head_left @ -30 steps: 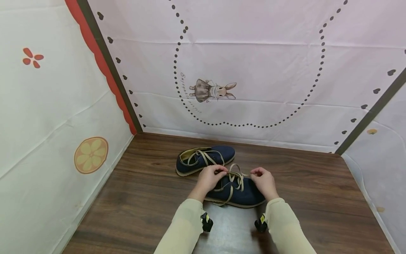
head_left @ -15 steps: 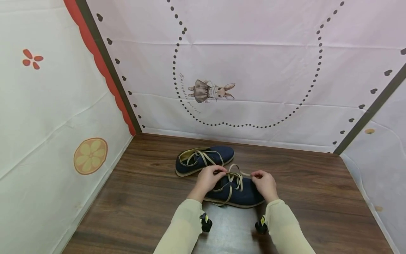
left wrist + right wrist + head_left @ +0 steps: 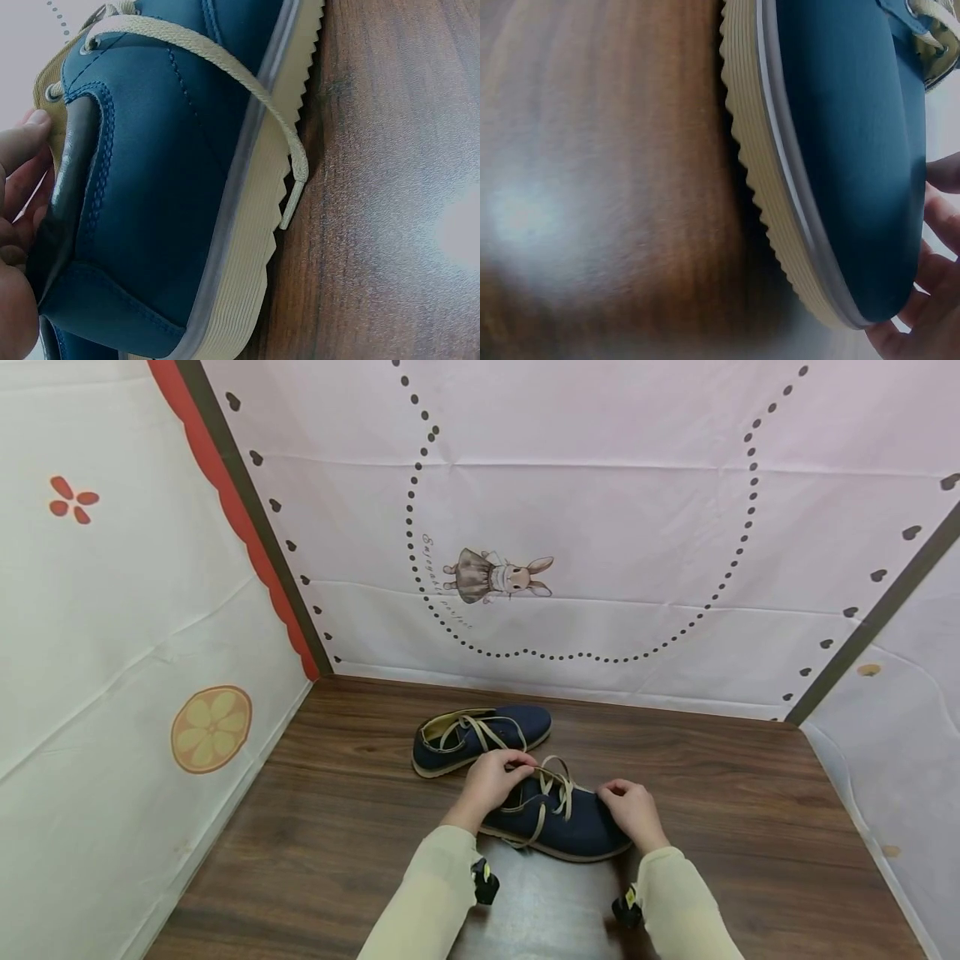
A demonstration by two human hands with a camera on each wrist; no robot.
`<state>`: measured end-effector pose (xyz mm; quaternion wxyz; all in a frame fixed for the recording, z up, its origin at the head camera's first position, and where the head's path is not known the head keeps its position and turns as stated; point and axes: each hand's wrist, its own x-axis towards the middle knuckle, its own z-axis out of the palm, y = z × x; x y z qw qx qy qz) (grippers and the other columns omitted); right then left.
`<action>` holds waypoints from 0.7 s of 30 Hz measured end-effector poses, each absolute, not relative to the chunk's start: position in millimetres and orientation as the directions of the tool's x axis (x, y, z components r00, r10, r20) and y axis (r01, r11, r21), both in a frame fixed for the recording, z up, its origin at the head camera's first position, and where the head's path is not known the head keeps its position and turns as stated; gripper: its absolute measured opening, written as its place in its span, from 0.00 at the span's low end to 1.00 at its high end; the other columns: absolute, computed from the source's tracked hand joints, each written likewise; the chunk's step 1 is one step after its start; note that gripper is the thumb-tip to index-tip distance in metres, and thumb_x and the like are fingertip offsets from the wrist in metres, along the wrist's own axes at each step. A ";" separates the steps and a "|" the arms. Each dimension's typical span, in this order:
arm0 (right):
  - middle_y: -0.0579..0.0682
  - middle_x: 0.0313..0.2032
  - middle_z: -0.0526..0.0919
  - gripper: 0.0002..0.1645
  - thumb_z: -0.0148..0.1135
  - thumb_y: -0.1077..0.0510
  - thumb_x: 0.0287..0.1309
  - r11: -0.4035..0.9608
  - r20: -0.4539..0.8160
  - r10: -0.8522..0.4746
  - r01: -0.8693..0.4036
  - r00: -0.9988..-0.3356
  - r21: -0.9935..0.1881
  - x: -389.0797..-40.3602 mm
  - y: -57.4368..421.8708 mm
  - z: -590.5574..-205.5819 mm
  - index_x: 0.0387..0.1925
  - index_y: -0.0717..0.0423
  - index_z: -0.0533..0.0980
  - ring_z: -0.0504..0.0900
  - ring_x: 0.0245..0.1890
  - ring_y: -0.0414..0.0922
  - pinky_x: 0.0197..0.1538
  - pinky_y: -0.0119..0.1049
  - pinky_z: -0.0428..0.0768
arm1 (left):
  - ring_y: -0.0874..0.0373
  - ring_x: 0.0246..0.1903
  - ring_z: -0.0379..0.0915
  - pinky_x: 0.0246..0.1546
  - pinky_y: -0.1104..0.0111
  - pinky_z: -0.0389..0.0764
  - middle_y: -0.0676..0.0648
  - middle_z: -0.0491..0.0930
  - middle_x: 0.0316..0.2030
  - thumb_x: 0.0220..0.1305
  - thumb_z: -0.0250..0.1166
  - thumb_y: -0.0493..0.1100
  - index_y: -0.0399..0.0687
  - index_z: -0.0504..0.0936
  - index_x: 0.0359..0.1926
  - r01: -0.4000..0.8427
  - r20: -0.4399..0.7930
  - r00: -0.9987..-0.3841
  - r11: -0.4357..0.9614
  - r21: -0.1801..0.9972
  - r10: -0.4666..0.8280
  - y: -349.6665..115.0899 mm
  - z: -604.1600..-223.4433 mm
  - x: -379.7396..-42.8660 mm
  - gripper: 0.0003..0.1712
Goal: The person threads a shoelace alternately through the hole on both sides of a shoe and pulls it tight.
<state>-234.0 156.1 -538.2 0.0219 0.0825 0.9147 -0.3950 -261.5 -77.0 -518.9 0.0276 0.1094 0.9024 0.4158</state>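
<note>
A navy blue shoe (image 3: 581, 831) with beige laces and a ridged cream sole lies on the wooden surface, toe to the right. At its opening, my left hand (image 3: 491, 781) pinches the tan tongue (image 3: 54, 112); the thumb shows on it in the left wrist view. Over the toe, my right hand (image 3: 633, 810) pinches a beige shoelace (image 3: 583, 789) that runs from the eyelets to its fingertips. In the right wrist view its fingers (image 3: 941, 217) are beside the toe, partly hidden by it. Another lace end (image 3: 296, 165) hangs down the shoe's near side.
A matching navy shoe (image 3: 480, 739) lies just behind, its laces loose over the top. The brown wooden surface (image 3: 360, 827) is bounded by a printed cloth wall (image 3: 637, 543) at the back and a white cloth (image 3: 97, 677) on the left.
My right hand has moved down and slightly right, drawing the raised lace lower and straighter. The shoe's toe has swung slightly toward me. My left hand keeps its place.
</note>
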 end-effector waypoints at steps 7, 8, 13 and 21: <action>0.50 0.28 0.80 0.11 0.60 0.55 0.55 0.659 -0.119 0.131 0.176 -0.984 -0.731 -222.8 158.6 -541.4 0.26 0.59 0.79 0.75 0.31 0.46 0.38 0.39 0.70 | 0.63 0.34 0.74 0.36 0.67 0.73 0.58 0.81 0.40 0.61 0.62 0.49 0.61 0.85 0.38 0.198 0.037 -0.964 0.620 0.759 0.263 -76.0 -521.2 -267.6 0.07; 0.49 0.27 0.80 0.10 0.60 0.55 0.55 0.659 -0.120 0.125 0.173 -0.985 -0.732 -221.1 158.9 -541.5 0.25 0.59 0.79 0.74 0.30 0.46 0.37 0.38 0.70 | 0.63 0.34 0.73 0.35 0.68 0.73 0.58 0.81 0.39 0.61 0.62 0.48 0.60 0.85 0.38 0.203 0.037 -0.961 0.616 0.761 0.272 -76.0 -521.3 -268.4 0.07; 0.48 0.26 0.79 0.10 0.61 0.55 0.55 0.657 -0.120 0.087 0.147 -0.989 -0.739 -213.9 161.4 -541.9 0.24 0.57 0.78 0.72 0.28 0.43 0.36 0.37 0.69 | 0.62 0.37 0.72 0.37 0.68 0.74 0.58 0.80 0.37 0.59 0.65 0.45 0.58 0.86 0.37 0.315 0.116 -0.933 0.617 0.721 0.341 -77.0 -520.4 -269.3 0.06; 0.56 0.48 0.70 0.23 0.69 0.48 0.50 0.592 -0.061 -0.080 0.002 -0.995 -0.806 -204.3 160.4 -544.1 0.44 0.56 0.76 0.68 0.50 0.53 0.53 0.51 0.67 | 0.68 0.23 0.64 0.27 0.73 0.68 0.62 0.71 0.22 0.57 0.66 0.53 0.55 0.80 0.29 0.530 0.423 -0.841 0.673 0.516 0.337 -86.4 -525.8 -222.8 0.10</action>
